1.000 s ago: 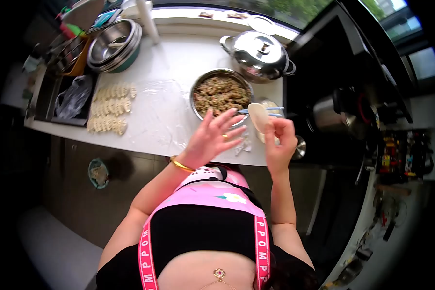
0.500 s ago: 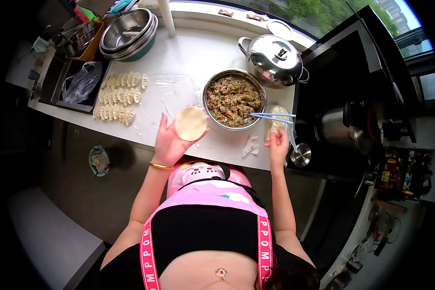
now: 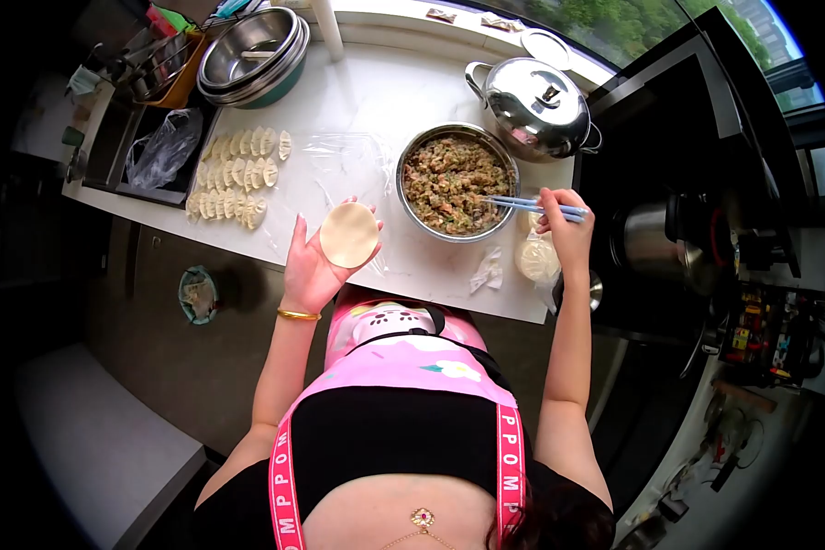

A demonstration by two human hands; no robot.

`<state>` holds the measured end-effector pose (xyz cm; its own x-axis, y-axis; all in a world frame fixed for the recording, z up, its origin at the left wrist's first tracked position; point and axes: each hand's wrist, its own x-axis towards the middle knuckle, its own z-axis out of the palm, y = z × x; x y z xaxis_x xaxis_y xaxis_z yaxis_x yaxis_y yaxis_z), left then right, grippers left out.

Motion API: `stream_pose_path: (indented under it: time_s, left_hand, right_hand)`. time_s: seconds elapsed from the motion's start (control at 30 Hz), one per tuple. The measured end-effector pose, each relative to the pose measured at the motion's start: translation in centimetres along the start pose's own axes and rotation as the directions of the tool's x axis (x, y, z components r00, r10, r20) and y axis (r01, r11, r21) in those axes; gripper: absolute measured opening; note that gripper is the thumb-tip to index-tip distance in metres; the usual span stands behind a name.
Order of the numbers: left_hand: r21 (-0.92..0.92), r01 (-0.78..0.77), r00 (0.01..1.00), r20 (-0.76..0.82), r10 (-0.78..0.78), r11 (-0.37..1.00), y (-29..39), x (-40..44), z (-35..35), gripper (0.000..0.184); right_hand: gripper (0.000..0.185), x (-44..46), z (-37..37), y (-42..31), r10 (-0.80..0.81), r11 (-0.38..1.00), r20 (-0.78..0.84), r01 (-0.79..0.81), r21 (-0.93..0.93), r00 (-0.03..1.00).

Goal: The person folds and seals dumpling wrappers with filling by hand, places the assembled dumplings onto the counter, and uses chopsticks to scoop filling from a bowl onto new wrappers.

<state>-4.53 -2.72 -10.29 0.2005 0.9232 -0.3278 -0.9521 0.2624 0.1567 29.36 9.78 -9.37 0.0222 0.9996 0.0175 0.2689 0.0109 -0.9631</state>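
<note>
On the open palm of my left hand [image 3: 313, 272] lies a round, flat dough wrapper [image 3: 349, 236]. My right hand [image 3: 567, 225] has its fingers closed around the blue chopsticks [image 3: 533, 205], whose tips rest in the minced filling [image 3: 454, 183]. A steel bowl [image 3: 410, 206] contains that filling. Just below my right hand, a stack of wrappers in clear plastic [image 3: 536, 259] sits near the counter's right end. Several folded dumplings [image 3: 234, 174] stand in three rows on the left part of the counter.
A lidded steel pot [image 3: 538, 105] stands behind the bowl. Crumpled tissue [image 3: 488, 270] lies near the front edge. Nested basins [image 3: 252, 60] and a sink with a plastic bag [image 3: 165, 149] are at the left. A stove with a pot [image 3: 651, 234] is at the right.
The wrapper has passed from my right hand to my left palm. My right hand has risen from beside the wrapper stack and taken hold of the chopsticks.
</note>
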Motion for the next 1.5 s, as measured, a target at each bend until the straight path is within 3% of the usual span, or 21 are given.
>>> stream_pose_path:
  time_s: [0.17,0.27,0.33,0.43,0.67,0.83,1.03,1.27,1.33,1.5]
  left_hand:
    - [0.007,0.009,1.0,-0.001,-0.009,1.0,0.3,0.3,-0.3,0.075]
    - [0.017,0.01,1.0,-0.014,-0.009,1.0,0.5,0.4,-0.1,0.075]
    - [0.022,0.008,1.0,-0.015,-0.008,1.0,0.6,0.4,0.0,0.075]
    - [0.03,0.009,1.0,-0.018,-0.008,1.0,0.6,0.5,-0.1,0.074]
    - [0.026,0.028,0.999,-0.015,-0.028,0.999,0.4,0.7,0.0,0.073]
    - [0.03,0.031,0.999,-0.015,-0.031,0.999,0.3,0.7,0.2,0.073]
    - [0.006,0.03,0.999,0.032,-0.03,1.0,0.3,0.6,-0.1,0.072]
    - [0.058,0.028,1.0,-0.001,-0.028,0.998,0.1,0.9,0.4,0.073]
    - [0.068,0.032,0.999,-0.008,-0.032,0.997,-0.1,0.9,0.6,0.073]
    - [0.038,0.036,0.999,-0.006,-0.036,0.999,-0.4,1.0,0.9,0.074]
  right_hand:
    - [0.022,-0.7,0.5,2.9,-0.005,0.999,-0.079,0.001,-0.05,0.997]
    - [0.028,-0.9,1.4,6.1,0.015,0.998,-0.194,-0.002,0.069,0.981]
    - [0.036,-1.2,1.4,7.5,0.149,0.965,-0.295,-0.073,0.252,0.944]
    - [0.039,-1.7,1.4,9.0,0.192,0.946,-0.327,-0.086,0.313,0.925]
    - [0.041,-2.1,1.5,11.1,0.318,0.891,-0.339,-0.156,0.427,0.886]
    - [0.04,-2.4,1.6,12.6,0.486,0.748,-0.32,-0.197,0.634,0.813]
    - [0.04,-2.9,0.8,13.4,0.557,0.653,-0.293,-0.192,0.733,0.777]
    - [0.041,-3.2,0.1,12.0,0.521,0.607,-0.208,-0.189,0.772,0.828]
    - [0.042,-3.3,0.8,11.4,0.401,0.796,-0.23,-0.213,0.567,0.887]
    - [0.042,-3.5,1.3,11.6,0.413,0.79,-0.285,-0.184,0.586,0.865]
